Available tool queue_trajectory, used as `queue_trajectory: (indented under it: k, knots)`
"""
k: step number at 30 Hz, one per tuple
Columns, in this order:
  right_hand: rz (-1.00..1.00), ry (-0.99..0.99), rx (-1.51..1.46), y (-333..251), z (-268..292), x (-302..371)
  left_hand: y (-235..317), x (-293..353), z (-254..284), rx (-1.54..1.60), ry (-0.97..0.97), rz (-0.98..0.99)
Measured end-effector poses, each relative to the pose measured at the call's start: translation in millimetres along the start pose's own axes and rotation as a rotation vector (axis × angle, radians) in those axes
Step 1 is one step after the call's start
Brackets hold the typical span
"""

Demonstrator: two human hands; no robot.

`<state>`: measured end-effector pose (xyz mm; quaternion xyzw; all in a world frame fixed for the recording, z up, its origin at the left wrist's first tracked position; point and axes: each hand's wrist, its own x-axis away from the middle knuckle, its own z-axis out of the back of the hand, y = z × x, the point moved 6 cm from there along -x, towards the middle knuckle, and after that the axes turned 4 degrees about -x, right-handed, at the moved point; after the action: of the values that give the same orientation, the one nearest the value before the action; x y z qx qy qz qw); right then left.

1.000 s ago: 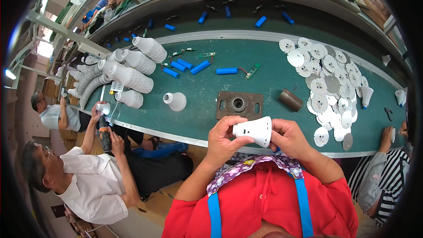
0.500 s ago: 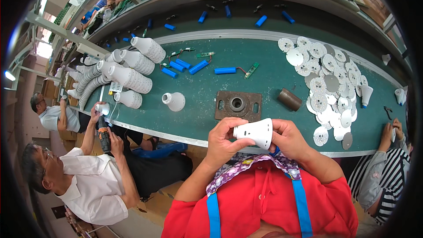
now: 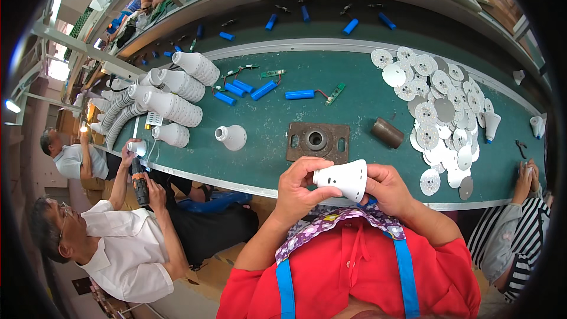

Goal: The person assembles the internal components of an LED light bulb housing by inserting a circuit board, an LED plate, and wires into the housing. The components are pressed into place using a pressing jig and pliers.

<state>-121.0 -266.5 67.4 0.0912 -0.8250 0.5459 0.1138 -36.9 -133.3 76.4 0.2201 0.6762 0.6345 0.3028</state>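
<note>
A white plastic bulb housing (image 3: 344, 180) lies sideways between my hands at the table's front edge, its narrow neck to the left and its wide end to the right. My left hand (image 3: 296, 190) pinches the neck between thumb and fingers. At the wide rim, my right hand (image 3: 391, 190) is closed on the housing. A small blue piece (image 3: 370, 202) shows beneath the right fingers; the rest of it is hidden. Just beyond the housing sits a brown metal block with a round socket (image 3: 318, 139). One more white housing (image 3: 231, 137) stands alone to its left.
Stacked white housings (image 3: 174, 106) fill the table's left side. Blue battery cells with small green boards (image 3: 300, 94) lie mid-table. A dark metal cylinder (image 3: 387, 133) lies near a heap of round white discs (image 3: 437, 106). Co-workers sit left and right; one holds a power drill (image 3: 139, 184).
The housing and both hands stay almost where they were, with only a slight shift of the right fingers at the wide end. The view has moved very slightly.
</note>
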Motion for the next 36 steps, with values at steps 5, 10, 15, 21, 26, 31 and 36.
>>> queue_trajectory:
  k: [5, 10, 15, 21, 26, 31, 36]
  knots:
    - [0.075, -0.028, -0.166, 4, 4, 1, 6, -2, 2, -0.214, 0.02, -0.106]
    - [0.184, 0.036, 0.169, -14, 1, 0, 10, -1, -4, -0.406, 0.058, -0.21]
    - [0.321, 0.068, 0.216, -25, 0, -2, 4, 9, 3, 0.194, 0.16, -0.14]
    - [0.426, 0.085, 0.405, -31, -3, -2, 4, 7, 2, 0.011, 0.056, 0.182]
    - [0.473, 0.039, 0.534, -35, -11, 0, -3, 6, 4, 0.183, 0.102, 0.212]
    - [0.631, 0.119, 0.875, -31, -2, 5, -4, 8, 10, 0.212, 0.134, 0.149]
    - [0.575, 0.424, 1.405, -46, -5, 18, -8, 9, 13, 0.261, 0.17, 0.105]
